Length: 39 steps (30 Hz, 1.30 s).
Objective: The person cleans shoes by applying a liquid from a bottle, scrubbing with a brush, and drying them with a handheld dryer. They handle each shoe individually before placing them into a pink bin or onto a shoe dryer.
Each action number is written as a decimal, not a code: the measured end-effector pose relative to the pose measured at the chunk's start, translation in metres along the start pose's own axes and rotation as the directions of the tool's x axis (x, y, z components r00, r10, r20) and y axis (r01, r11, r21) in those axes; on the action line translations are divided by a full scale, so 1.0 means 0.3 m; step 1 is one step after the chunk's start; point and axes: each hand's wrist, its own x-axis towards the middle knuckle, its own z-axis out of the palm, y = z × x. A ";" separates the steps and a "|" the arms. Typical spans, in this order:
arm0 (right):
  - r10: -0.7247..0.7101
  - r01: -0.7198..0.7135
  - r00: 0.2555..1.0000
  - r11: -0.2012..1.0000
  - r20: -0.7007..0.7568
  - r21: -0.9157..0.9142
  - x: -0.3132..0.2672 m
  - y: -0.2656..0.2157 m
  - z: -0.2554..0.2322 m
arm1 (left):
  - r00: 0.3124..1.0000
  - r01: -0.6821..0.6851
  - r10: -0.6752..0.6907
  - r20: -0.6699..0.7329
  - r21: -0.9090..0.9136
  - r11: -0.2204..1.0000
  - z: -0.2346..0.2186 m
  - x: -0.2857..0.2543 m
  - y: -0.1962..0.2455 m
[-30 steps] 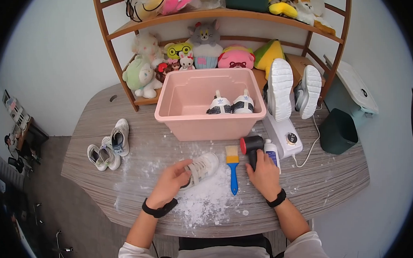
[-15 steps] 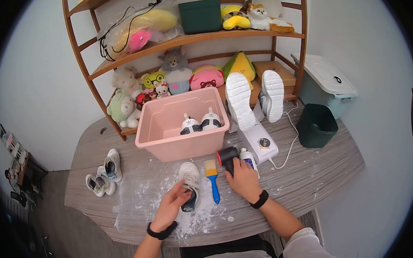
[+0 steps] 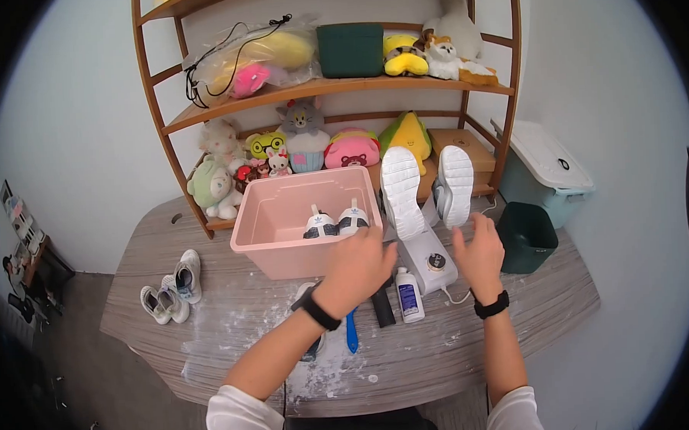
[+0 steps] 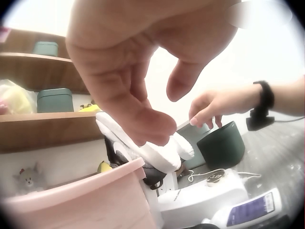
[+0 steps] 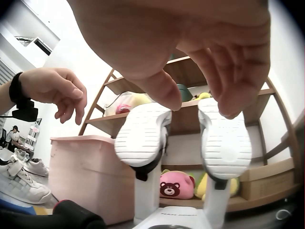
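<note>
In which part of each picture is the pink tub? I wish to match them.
Head: pink tub, just left of centre.
Left wrist: lower left corner, cut by the frame.
Right wrist: lower left, left of the white soles.
Shared landmark: the wooden shelf behind it.

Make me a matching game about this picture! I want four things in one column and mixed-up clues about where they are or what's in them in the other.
Things
1. Pale pink plastic tub
2. Dark green open plastic bin
3. Shoes with white ridged soles
4. White bottle with blue label

Clues
A. Between a black handle and the white machine with a round dial
B. Propped up on the machine
C. Holding white-and-dark shoes
D. Right of the machine

Pairs: 1-C, 2-D, 3-B, 4-A
</note>
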 end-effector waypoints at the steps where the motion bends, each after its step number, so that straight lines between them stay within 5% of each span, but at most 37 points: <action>1: 0.039 -0.039 0.999 0.999 0.022 0.011 0.022 0.014 -0.009 | 1.000 -0.002 0.003 -0.025 0.041 0.999 0.037 0.028 0.017; 5: 0.117 -0.121 0.990 0.992 0.081 0.035 0.075 0.080 0.026 | 0.994 0.111 -0.111 0.005 0.037 0.993 0.163 0.084 0.068; 10: 0.166 -0.201 0.976 0.938 0.145 0.282 0.095 0.125 0.154 | 0.984 0.173 -0.170 -0.043 0.058 0.983 0.267 0.137 0.100; 14: 0.169 -0.241 0.967 0.857 0.192 0.456 0.100 0.115 0.189 | 0.954 0.252 -0.240 -0.180 0.045 0.967 0.312 0.189 0.089; 21: 0.253 -0.273 0.962 0.863 0.104 0.425 0.085 0.090 0.201 | 0.940 0.220 -0.213 -0.267 -0.004 0.975 0.336 0.196 0.066; 26: 0.245 -0.250 0.967 0.874 0.067 0.416 0.092 0.092 0.212 | 0.930 0.339 -0.343 -0.131 -0.047 0.940 0.282 0.231 0.115; 33: 0.216 -0.171 0.975 0.888 -0.059 0.427 0.092 0.085 0.202 | 0.912 0.373 -0.385 -0.141 -0.102 0.922 0.287 0.242 0.109; 39: 0.148 -0.063 0.971 0.915 -0.186 0.399 0.122 0.027 0.122 | 0.900 0.281 -0.306 -0.310 -0.124 0.952 0.245 0.245 0.134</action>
